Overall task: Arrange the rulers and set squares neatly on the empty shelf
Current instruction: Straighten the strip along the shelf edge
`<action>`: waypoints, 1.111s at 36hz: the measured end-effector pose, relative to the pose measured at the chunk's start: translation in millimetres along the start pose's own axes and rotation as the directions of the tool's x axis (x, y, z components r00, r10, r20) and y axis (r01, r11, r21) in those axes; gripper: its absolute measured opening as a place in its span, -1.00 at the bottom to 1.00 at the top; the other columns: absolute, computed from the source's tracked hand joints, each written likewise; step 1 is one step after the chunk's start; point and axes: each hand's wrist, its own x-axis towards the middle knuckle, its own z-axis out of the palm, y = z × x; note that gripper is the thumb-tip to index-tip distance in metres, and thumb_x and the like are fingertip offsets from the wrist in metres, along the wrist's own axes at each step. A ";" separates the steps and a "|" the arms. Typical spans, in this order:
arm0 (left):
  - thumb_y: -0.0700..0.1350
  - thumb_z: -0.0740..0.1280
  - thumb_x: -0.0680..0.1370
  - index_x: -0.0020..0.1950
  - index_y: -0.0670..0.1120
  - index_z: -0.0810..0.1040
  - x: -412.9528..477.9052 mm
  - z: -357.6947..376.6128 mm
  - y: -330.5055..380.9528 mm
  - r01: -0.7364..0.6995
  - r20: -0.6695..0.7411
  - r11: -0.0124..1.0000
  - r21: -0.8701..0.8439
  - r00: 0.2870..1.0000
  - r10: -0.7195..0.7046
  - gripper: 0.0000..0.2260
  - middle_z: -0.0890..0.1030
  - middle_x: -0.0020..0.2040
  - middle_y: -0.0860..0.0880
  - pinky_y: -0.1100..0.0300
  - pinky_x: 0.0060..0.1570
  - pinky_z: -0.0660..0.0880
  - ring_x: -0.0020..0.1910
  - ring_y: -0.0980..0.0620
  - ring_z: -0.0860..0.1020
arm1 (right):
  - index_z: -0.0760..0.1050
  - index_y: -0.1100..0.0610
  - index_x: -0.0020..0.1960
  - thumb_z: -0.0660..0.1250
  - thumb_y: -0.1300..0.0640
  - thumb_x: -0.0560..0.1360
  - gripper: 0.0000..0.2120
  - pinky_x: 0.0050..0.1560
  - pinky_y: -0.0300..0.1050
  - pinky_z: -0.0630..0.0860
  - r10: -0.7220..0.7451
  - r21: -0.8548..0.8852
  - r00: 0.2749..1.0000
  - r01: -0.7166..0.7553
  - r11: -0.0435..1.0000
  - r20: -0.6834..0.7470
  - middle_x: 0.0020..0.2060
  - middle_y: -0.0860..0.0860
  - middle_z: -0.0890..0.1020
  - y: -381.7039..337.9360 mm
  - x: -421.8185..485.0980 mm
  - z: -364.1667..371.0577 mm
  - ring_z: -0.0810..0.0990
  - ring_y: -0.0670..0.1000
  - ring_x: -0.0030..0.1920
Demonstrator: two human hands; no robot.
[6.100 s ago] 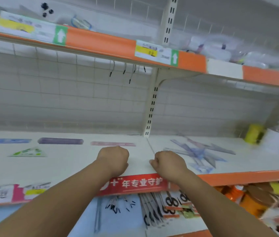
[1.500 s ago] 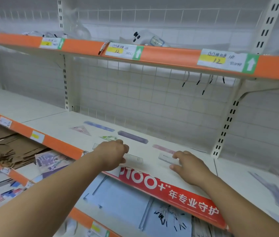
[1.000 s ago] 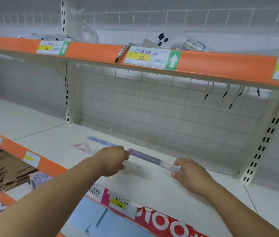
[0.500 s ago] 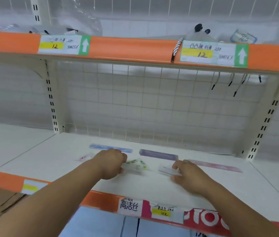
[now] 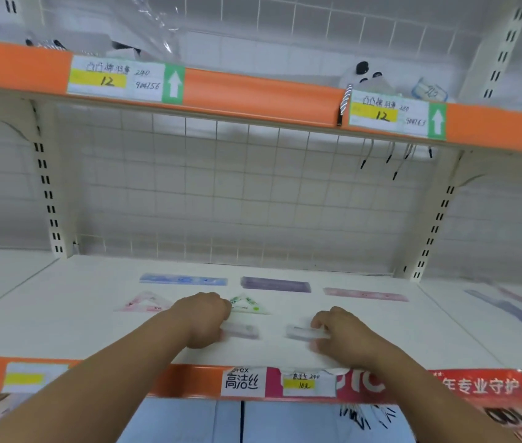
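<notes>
Head view looks down onto a white shelf [image 5: 61,321] with an orange front strip, where five pieces lie flat. Along the back runs a row of a blue ruler [image 5: 183,279], a purple ruler [image 5: 275,284] and a pink ruler [image 5: 365,294], each apart from the next. In front of them sit a pink set square [image 5: 146,305] and a green set square [image 5: 248,305]. Nearer the front edge, the left hand [image 5: 203,318] curls round one end of a clear ruler [image 5: 301,332] and the right hand [image 5: 346,340] pinches the other end, holding it low over the shelf. Its middle is too faint to make out, and whether it touches the board cannot be told. The left hand partly covers the green set square's corner. On the next bay to the right, a blurred blue pile [image 5: 515,310] is cut off by the frame edge. The upper shelf [image 5: 253,94] carries price labels and hazy plastic packets.
</notes>
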 end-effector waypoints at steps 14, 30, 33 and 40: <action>0.02 0.33 0.56 0.29 -0.05 0.43 13.8 5.2 13.9 -0.014 0.091 0.997 -0.080 0.996 0.021 -0.66 0.43 0.26 -0.06 0.17 0.16 0.37 0.21 -0.03 0.44 | 0.49 -0.02 0.25 0.41 -0.03 0.46 -0.62 0.14 -0.21 0.38 -0.007 0.077 0.999 0.004 0.997 0.034 0.04 -0.06 0.39 18.9 6.8 -0.6 0.41 -0.05 0.04; 0.10 0.43 0.46 0.34 -0.04 0.40 18.5 3.2 4.4 0.072 0.163 0.994 -0.079 0.985 -0.058 -0.49 0.42 0.28 -0.04 0.16 0.19 0.38 0.24 -0.02 0.43 | 0.45 -0.03 0.30 0.47 -0.06 0.40 -0.50 0.14 -0.24 0.34 -0.040 0.126 0.995 0.029 0.992 0.088 0.04 -0.07 0.35 27.9 18.3 -4.4 0.38 -0.07 0.07; 0.16 0.42 0.45 0.34 -0.08 0.37 14.5 0.1 -2.4 0.126 0.212 0.992 -0.027 0.970 -0.117 -0.43 0.43 0.28 -0.06 0.14 0.17 0.42 0.23 -0.03 0.45 | 0.46 -0.02 0.25 0.47 -0.06 0.40 -0.53 0.13 -0.23 0.37 -0.031 0.104 0.994 0.019 0.994 0.109 0.03 -0.07 0.37 31.9 19.0 -7.5 0.40 -0.06 0.06; 0.17 0.42 0.44 0.37 -0.06 0.31 9.2 0.0 -11.8 0.197 0.257 0.980 -0.018 0.948 -0.186 -0.39 0.38 0.31 -0.07 0.13 0.19 0.40 0.25 -0.04 0.42 | 0.42 -0.08 0.03 0.48 -0.03 0.40 -0.71 -0.04 -0.30 0.36 -0.032 0.107 0.991 0.018 0.994 0.128 -0.05 -0.13 0.39 40.7 20.7 -10.1 0.42 -0.09 -0.01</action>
